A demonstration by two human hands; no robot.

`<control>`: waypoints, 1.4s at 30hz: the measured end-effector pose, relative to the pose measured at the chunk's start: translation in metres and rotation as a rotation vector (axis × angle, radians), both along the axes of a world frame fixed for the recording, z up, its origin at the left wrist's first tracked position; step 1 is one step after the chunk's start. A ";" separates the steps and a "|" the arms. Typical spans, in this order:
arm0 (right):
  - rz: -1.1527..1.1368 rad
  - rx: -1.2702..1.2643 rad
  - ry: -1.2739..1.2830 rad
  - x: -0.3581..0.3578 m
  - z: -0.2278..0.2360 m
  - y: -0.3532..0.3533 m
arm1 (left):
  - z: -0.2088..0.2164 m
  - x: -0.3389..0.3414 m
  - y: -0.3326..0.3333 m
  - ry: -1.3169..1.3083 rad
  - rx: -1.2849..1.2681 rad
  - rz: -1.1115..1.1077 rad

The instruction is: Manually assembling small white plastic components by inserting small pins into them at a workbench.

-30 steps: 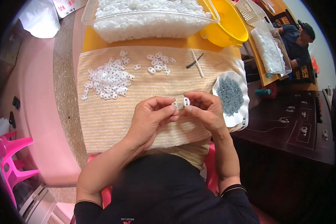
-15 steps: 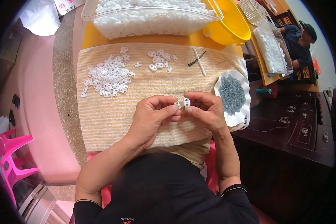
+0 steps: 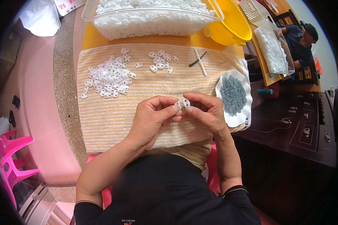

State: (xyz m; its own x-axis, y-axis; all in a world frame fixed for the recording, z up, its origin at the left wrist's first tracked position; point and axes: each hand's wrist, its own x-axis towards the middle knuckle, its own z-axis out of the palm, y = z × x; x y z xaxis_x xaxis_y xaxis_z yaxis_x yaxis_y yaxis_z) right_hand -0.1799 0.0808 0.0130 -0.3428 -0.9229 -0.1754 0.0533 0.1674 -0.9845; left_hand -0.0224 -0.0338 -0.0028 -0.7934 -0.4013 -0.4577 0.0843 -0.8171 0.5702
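Over the near middle of the striped towel (image 3: pixel 112 123), my two hands meet at the fingertips. My left hand (image 3: pixel 151 114) pinches a small white plastic piece (image 3: pixel 178 104), mostly covered by thumb and finger. In my right hand (image 3: pixel 209 112), an oval white plastic piece with two holes (image 3: pixel 186 102) is gripped upright between thumb and forefinger. The two pieces are side by side, very close; whether they touch I cannot tell. Farther off on the towel lie a heap of small white two-hole pieces (image 3: pixel 110 77) and a little group of oval ones (image 3: pixel 160 60).
A white scalloped plate (image 3: pixel 233 120) of small grey metal parts, seemingly springs, stands right. A white stick (image 3: pixel 201 63) crosses a black one (image 3: pixel 193 63). Behind are a clear bin (image 3: pixel 154 34) of white pieces and a yellow basin (image 3: pixel 233 30). Another person (image 3: pixel 302 41) sits far right.
My right hand has shifted slightly left, bringing the oval piece closer to the one in my left hand. The left hand has barely moved.
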 end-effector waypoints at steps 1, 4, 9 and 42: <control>0.000 0.000 0.000 0.000 -0.002 0.000 | -0.001 0.000 0.000 -0.001 -0.003 -0.001; 0.020 -0.012 0.011 -0.001 -0.004 0.001 | -0.001 0.000 0.000 -0.004 -0.005 -0.004; 0.036 -0.004 -0.032 0.002 -0.003 -0.001 | 0.000 0.000 0.001 -0.007 -0.014 -0.007; 0.063 -0.126 -0.122 0.005 -0.004 0.003 | -0.001 0.000 0.004 0.026 0.063 -0.051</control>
